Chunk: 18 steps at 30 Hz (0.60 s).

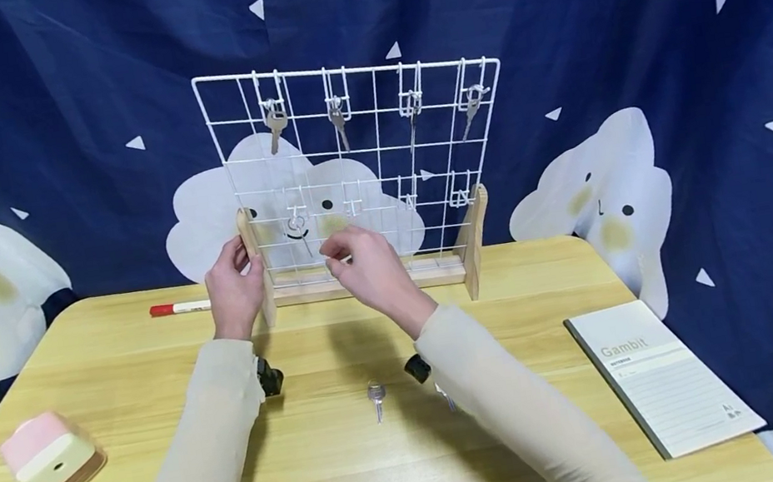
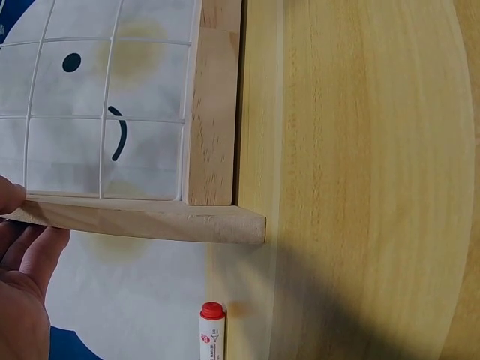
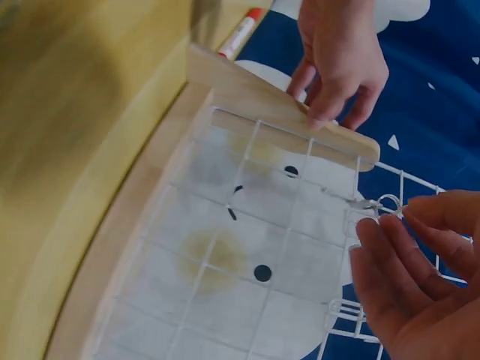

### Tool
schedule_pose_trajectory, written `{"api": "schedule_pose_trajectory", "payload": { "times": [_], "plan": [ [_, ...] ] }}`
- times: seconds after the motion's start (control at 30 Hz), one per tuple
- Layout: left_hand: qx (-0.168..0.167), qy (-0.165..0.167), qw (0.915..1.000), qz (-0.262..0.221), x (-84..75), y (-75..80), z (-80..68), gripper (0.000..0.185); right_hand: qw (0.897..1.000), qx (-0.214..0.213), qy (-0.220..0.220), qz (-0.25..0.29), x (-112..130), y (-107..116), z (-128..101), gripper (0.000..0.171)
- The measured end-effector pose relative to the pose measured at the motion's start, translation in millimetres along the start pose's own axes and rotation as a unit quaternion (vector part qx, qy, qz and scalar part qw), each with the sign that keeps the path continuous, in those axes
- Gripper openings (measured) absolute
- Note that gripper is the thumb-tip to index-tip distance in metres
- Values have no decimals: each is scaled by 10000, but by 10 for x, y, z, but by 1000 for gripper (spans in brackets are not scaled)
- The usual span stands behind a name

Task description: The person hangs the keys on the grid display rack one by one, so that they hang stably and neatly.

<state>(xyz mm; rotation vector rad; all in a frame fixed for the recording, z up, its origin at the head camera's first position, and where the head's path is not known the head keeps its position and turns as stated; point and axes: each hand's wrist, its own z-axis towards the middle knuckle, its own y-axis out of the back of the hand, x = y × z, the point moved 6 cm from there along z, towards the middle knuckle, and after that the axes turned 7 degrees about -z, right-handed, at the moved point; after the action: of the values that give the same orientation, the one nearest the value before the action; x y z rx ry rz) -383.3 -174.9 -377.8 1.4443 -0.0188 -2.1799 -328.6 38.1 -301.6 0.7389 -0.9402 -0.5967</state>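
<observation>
A white wire grid rack (image 1: 357, 153) stands on a wooden base at the back of the table, with several keys hung on its top row of hooks. My left hand (image 1: 234, 286) grips the rack's left wooden post (image 1: 259, 286); in the left wrist view the thumb and fingers (image 2: 22, 285) clasp the post (image 2: 150, 221). My right hand (image 1: 363, 266) hovers in front of the lower row, its fingertips (image 3: 405, 217) just beside a key ring (image 3: 388, 203) hanging on a lower hook (image 1: 295, 223). A gap shows between thumb and forefinger. A loose key (image 1: 377, 398) lies on the table between my forearms.
A red-capped marker (image 1: 179, 307) lies left of the rack. A pink and cream box (image 1: 48, 454) sits near the front left of the wooden table (image 1: 519, 313). A notebook (image 1: 661, 374) lies at the right. A second key (image 1: 448, 398) peeks out beside my right forearm.
</observation>
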Motion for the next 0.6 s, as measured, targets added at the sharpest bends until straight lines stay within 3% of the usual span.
{"api": "schedule_pose_trajectory", "payload": {
  "times": [0.2, 0.47, 0.6],
  "plan": [
    [-17, -37, 10000, 7, -13, 7, -2, 42, 9984, 551, -75, -57, -128, -67, -214, 17],
    [-2, -55, 10000, -31, -21, 6, -8, 41, 9924, 1083, -211, -553, -321, -139, -409, 22],
    [8, -52, 10000, 8, -19, 3, -9, 41, 9824, 1776, -37, -576, -372, -211, -517, 22]
  ]
}}
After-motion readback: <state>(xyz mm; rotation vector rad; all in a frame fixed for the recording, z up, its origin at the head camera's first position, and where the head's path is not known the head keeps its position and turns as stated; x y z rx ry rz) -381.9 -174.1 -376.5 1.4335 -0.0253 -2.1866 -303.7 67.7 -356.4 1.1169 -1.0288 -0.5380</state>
